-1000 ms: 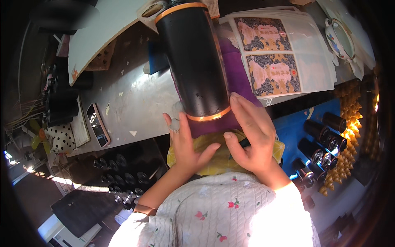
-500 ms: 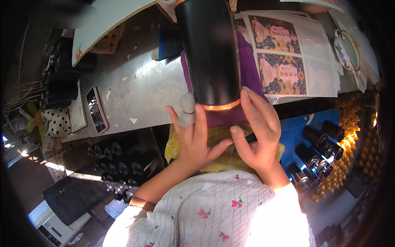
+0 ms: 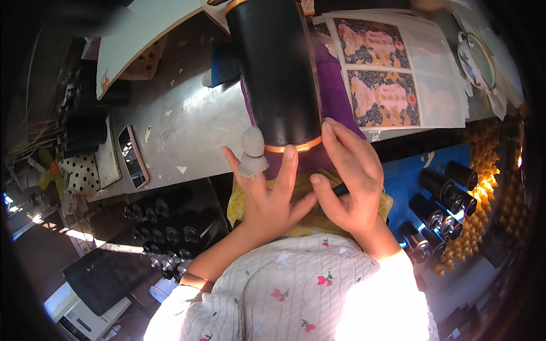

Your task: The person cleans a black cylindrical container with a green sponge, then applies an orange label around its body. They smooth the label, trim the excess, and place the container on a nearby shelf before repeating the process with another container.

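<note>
A large black cylinder (image 3: 278,74) with a copper-coloured rim (image 3: 307,146) lies lengthwise before me, its near end over a purple cloth (image 3: 338,96). My left hand (image 3: 261,196) has its fingers spread, the index fingertip touching the rim. A grey fabric finger cover (image 3: 252,153) sits on one of its other fingers. At the rim's right side rest the fingertips of my right hand (image 3: 352,179), its fingers stretched and its thumb apart. A thin dark stick (image 3: 340,190) shows beside the right thumb; whether the hand holds it cannot be made out.
Printed sheets (image 3: 382,74) lie right of the cylinder, near an oval dish (image 3: 478,62). A phone (image 3: 132,156) rests at the metal table's left. Black cylindrical pieces (image 3: 425,209) stand on a blue surface (image 3: 398,173); several more (image 3: 165,230) are below left. Yellow cloth (image 3: 239,207) covers my lap.
My left index fingertip has slid rightward along the copper rim. The whole view has shifted slightly, with the cylinder and sheets a little further left. My right hand stays at the rim's right side.
</note>
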`<action>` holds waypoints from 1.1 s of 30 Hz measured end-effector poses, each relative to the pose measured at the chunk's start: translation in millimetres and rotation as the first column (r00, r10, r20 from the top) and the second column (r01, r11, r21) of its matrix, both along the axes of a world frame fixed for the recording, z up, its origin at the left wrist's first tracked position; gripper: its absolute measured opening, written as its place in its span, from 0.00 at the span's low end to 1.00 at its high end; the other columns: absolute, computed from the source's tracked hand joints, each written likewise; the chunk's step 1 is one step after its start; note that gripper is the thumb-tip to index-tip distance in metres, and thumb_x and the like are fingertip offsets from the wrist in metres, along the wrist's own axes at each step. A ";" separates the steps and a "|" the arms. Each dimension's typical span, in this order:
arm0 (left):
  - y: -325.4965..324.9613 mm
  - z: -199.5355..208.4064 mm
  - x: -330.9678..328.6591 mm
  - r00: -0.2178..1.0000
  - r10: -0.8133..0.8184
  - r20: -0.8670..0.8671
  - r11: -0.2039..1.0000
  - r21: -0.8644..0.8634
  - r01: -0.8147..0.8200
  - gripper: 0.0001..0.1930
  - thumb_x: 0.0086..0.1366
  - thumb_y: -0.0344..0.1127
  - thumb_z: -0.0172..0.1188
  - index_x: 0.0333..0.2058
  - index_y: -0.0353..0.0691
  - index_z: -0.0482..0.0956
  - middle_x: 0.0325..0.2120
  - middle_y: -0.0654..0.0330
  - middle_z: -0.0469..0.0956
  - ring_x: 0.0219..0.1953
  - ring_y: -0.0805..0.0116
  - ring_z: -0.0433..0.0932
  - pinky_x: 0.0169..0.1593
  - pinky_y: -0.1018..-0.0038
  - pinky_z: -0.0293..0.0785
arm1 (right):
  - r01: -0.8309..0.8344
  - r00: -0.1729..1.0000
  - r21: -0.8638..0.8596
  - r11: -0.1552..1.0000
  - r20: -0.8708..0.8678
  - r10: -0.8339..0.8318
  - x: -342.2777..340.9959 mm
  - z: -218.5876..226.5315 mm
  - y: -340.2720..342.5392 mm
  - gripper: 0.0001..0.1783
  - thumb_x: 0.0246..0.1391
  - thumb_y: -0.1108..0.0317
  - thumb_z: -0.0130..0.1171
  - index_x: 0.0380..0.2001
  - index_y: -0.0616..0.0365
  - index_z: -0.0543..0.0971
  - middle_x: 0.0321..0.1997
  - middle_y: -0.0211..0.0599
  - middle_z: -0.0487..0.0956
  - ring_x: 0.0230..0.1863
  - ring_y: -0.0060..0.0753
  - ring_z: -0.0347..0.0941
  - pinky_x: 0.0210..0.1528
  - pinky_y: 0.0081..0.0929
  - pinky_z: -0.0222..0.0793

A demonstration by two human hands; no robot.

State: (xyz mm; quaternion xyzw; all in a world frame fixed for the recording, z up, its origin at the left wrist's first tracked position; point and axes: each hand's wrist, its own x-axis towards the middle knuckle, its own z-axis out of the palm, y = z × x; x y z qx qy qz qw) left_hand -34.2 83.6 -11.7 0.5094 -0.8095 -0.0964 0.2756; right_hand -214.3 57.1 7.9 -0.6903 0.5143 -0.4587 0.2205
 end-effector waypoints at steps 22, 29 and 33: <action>-5.3 5.0 -4.6 1.000 0.008 0.010 0.999 0.034 -0.008 0.38 0.58 0.46 0.70 0.67 0.52 0.68 0.67 0.33 0.48 0.69 0.19 0.45 0.64 0.22 0.33 | 0.015 1.000 -0.014 1.000 0.001 -0.015 1.2 -1.5 3.4 0.36 0.34 0.74 0.69 0.55 0.50 0.83 0.59 0.41 0.78 0.30 0.30 0.71 0.33 0.25 0.72; -5.3 8.9 -5.1 0.996 -0.006 0.085 0.992 0.130 -0.005 0.35 0.57 0.47 0.70 0.65 0.59 0.72 0.69 0.31 0.45 0.69 0.17 0.41 0.64 0.23 0.33 | 0.011 1.000 -0.024 1.000 -0.006 -0.011 1.1 -0.8 2.7 0.35 0.35 0.74 0.68 0.55 0.53 0.83 0.59 0.41 0.78 0.30 0.31 0.72 0.34 0.24 0.73; -13.9 -8.8 4.7 0.986 -0.164 0.003 0.981 -0.106 0.164 0.41 0.56 0.47 0.72 0.68 0.49 0.65 0.69 0.27 0.41 0.69 0.16 0.38 0.65 0.25 0.33 | 0.023 0.987 0.069 0.997 0.160 -0.034 -5.4 1.7 4.2 0.30 0.48 0.69 0.66 0.59 0.58 0.78 0.58 0.39 0.78 0.33 0.27 0.71 0.36 0.21 0.70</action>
